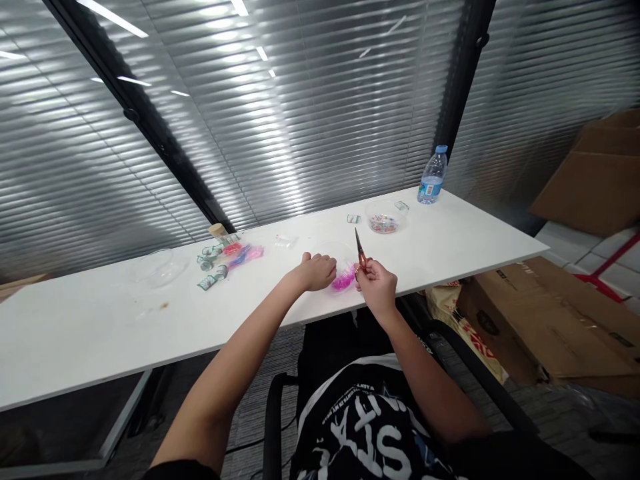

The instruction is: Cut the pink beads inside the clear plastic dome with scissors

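Observation:
My right hand (376, 283) grips a small pair of scissors (360, 251) with orange handles, blades pointing up and away. My left hand (318, 271) rests closed on the white table (100, 333), fingers curled at the edge of a fluffy pink tuft (344, 279) that lies between both hands. Whether the left fingers pinch the tuft is hard to tell. A faint clear dish (336, 255) sits just behind the tuft.
A clear bowl of coloured beads (383, 217) and a water bottle (432, 176) stand at the far right. Small rolls, pink and blue tufts (227, 259) and an empty clear bowl (157, 268) lie to the left. Cardboard boxes (545, 320) sit on the floor at right.

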A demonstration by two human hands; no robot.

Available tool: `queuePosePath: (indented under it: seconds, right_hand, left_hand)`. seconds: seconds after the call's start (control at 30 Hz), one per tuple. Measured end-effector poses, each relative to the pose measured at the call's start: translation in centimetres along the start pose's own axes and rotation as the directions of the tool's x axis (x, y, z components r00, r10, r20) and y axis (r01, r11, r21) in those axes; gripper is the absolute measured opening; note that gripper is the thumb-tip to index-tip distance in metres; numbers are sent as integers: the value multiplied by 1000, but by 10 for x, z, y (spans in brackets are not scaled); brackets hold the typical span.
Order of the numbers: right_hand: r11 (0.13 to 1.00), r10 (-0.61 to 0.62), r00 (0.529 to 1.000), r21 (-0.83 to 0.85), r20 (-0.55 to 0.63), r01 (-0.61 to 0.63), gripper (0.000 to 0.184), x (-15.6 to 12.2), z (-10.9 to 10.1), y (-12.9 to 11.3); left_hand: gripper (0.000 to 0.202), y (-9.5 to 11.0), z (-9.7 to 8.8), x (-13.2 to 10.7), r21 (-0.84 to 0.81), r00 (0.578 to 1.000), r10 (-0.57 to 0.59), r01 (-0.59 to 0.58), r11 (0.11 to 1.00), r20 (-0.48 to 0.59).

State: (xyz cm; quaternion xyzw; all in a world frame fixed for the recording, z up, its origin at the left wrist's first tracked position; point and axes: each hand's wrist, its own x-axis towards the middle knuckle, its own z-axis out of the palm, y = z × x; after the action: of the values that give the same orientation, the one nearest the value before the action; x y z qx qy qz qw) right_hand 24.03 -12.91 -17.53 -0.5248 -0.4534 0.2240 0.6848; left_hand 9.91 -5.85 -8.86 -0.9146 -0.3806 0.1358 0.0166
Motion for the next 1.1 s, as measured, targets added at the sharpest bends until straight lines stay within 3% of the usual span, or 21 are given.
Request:
queuePosePath:
  seconds: [0.6,1.1]
  right_hand:
    - [999,30,1000,18,-9,-30,23,3,-1,4]
    - [998,49,998,34,-28,-48,23,4,-3,8]
  left_hand:
    - [28,-4,9,4,8,994,14,-13,1000,-112]
    - [26,-8,11,4,20,990,12,-9,1000,-138]
